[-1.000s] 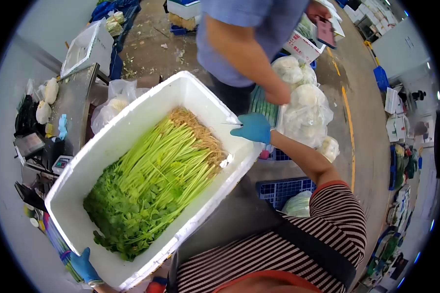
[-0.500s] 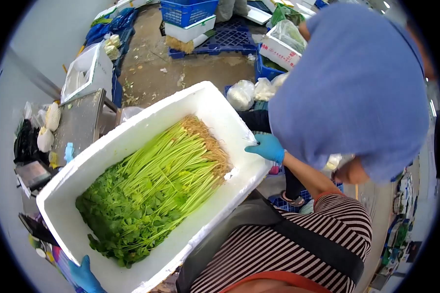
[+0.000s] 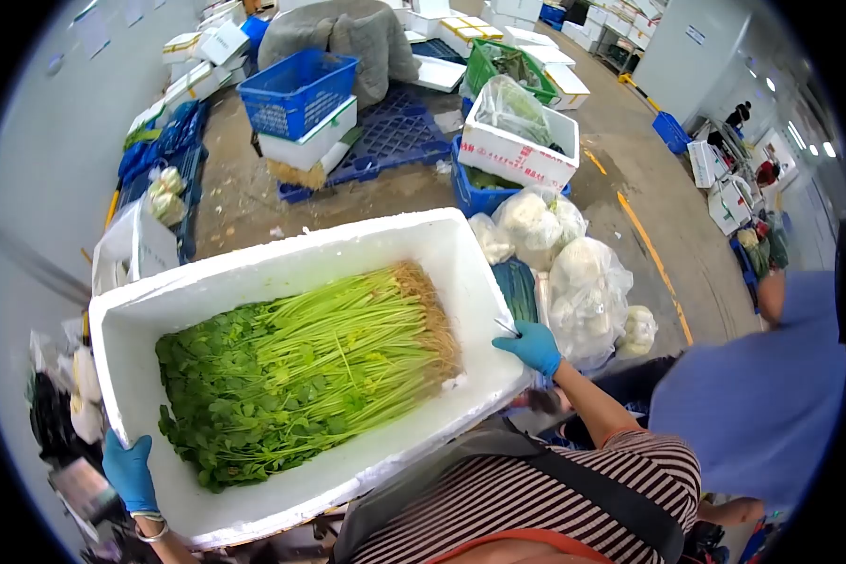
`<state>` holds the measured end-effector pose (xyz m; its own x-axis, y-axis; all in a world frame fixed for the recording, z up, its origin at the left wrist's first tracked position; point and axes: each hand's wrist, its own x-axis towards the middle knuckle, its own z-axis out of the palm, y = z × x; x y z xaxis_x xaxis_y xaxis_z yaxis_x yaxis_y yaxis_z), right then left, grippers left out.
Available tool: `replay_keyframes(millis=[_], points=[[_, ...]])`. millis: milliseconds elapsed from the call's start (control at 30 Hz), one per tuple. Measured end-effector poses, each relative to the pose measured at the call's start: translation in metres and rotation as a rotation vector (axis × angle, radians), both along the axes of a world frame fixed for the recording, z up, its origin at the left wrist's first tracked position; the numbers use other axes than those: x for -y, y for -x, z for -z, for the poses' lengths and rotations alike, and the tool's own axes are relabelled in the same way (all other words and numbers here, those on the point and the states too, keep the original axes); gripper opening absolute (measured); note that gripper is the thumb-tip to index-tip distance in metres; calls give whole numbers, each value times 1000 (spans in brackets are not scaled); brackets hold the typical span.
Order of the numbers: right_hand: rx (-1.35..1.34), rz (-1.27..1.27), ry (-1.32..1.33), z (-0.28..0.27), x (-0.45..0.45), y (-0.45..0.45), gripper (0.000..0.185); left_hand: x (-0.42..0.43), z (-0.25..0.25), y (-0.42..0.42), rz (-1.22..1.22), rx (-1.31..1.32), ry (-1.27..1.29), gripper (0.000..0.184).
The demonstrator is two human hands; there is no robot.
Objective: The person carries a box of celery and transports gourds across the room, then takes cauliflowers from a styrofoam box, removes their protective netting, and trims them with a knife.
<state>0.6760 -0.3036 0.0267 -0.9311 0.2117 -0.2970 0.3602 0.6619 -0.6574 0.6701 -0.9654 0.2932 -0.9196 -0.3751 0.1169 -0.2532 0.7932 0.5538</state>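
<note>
A large white styrofoam box (image 3: pixel 282 246) is held up in front of me, slightly tilted. Inside lies a thick layer of celery (image 3: pixel 338 348), leaves to the left and pale stringy roots to the right. My left hand (image 3: pixel 132 475), in a blue glove, is closed on the box's left end. At the right end, my right hand (image 3: pixel 533 348), also blue-gloved, grips the rim. A thin dark object (image 3: pixel 508 327) shows at its fingertips, too small to name. The fingers beyond the box walls are partly hidden.
A person in a blue head covering (image 3: pixel 752 395) is close at my right. Bagged white vegetables (image 3: pixel 587 291) stand beyond the box's right end. Further off are a printed styrofoam box (image 3: pixel 522 155), a blue crate (image 3: pixel 301 94) and a blue pallet (image 3: pixel 395 136).
My view and the box have swung to the right, past the person, who now sits at the right edge. My left hand shows more fully. Both hands keep their hold on the box.
</note>
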Motion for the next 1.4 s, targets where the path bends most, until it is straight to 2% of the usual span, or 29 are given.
replay_keyframes(millis=[200, 367, 433, 567, 600, 700, 833, 867, 1067, 1167, 1233, 1300, 1400], points=[[19, 51, -144, -7, -62, 138, 53, -58, 27, 219, 99, 68, 10, 39], [35, 23, -230, -3, -96, 249, 53, -86, 55, 348, 107, 118, 34, 37], [34, 11, -260, -3, -100, 297, 52, -75, 76, 406, 107, 132, -52, 36], [56, 77, -222, 3, -92, 401, 53, -61, 111, 528, 119, 157, 59, 38], [61, 85, -208, -4, -87, 434, 53, -56, 117, 562, 100, 177, 206, 39], [70, 103, -286, -14, -58, 521, 54, -27, 149, 672, 174, 92, 86, 41], [74, 92, -384, -46, -47, 633, 57, 17, 199, 796, 163, 107, -23, 43], [87, 79, -377, -54, -43, 656, 57, -1, 185, 810, 126, 146, -65, 42], [170, -5, -431, -63, -36, 782, 56, 12, 230, 896, 85, 245, -63, 40], [187, -122, -449, -38, -47, 858, 55, 15, 252, 925, -1, 312, -92, 38], [232, -138, -477, -41, -43, 909, 52, 13, 259, 938, -52, 366, -72, 38], [226, -183, -373, -33, -44, 966, 53, -2, 264, 951, -79, 393, -35, 38], [259, -320, -429, 10, -61, 1062, 52, 14, 318, 967, -168, 441, -98, 39]])
